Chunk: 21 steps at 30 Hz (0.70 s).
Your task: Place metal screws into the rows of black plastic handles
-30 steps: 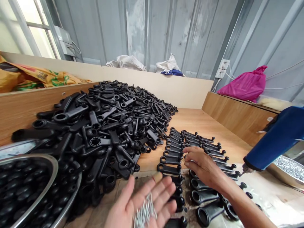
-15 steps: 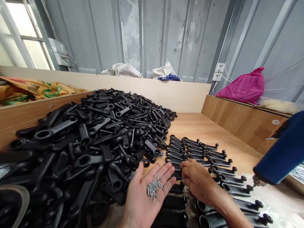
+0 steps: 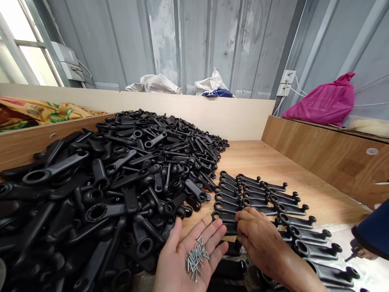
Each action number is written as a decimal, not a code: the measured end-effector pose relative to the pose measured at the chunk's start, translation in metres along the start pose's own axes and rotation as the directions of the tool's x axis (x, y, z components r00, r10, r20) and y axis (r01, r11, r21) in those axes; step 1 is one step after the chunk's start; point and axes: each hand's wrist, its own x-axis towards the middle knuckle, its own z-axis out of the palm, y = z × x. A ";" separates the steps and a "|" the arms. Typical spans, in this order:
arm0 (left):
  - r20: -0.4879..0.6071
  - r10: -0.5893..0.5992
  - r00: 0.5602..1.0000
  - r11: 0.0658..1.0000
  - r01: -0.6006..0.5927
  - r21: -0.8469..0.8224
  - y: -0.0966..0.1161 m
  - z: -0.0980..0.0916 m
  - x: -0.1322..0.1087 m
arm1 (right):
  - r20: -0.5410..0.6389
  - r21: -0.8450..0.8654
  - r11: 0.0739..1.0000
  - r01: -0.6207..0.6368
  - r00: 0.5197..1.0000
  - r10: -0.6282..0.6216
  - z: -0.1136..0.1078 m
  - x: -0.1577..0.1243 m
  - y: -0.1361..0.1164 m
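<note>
My left hand is palm up with its fingers spread, cradling a small heap of silver screws. Beside it on the right, my right hand has its fingers pinched together, pointing down over the knob end of a black plastic crank arm. What those fingers hold is hidden. Rows of similar crank arms, each with a ring at one end and a small knob at the other, lie around and beyond the right hand. Some are partly covered by my hands.
A large pile of loose black crank arms fills the left side. At the right edge hangs a blue power driver, its bit pointing down-left. Wooden boards wall the tabletop. A magenta bag sits on the right ledge.
The view has shifted slightly, and the driver appears lower and farther right. My right hand shows slightly lower and to the right, still over the rows. The screws remain on my left palm.
</note>
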 end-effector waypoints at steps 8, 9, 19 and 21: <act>0.007 0.022 1.000 1.000 -0.022 -0.021 0.002 -0.001 -0.001 | -0.008 -0.040 0.998 0.056 0.998 -0.056 0.004 -0.002 0.003; 0.006 0.030 1.000 0.999 -0.030 -0.026 0.003 0.000 -0.002 | -0.008 -0.037 0.997 0.061 0.998 -0.061 0.005 -0.003 0.005; 0.169 -0.125 0.978 0.957 0.164 -0.238 0.006 -0.009 0.009 | -0.541 0.170 0.796 0.580 0.731 -0.417 0.020 -0.012 -0.010; 0.254 -0.158 0.954 0.938 0.225 -0.264 0.006 -0.017 0.015 | -0.643 0.110 0.764 0.636 0.631 -0.433 0.036 -0.005 -0.020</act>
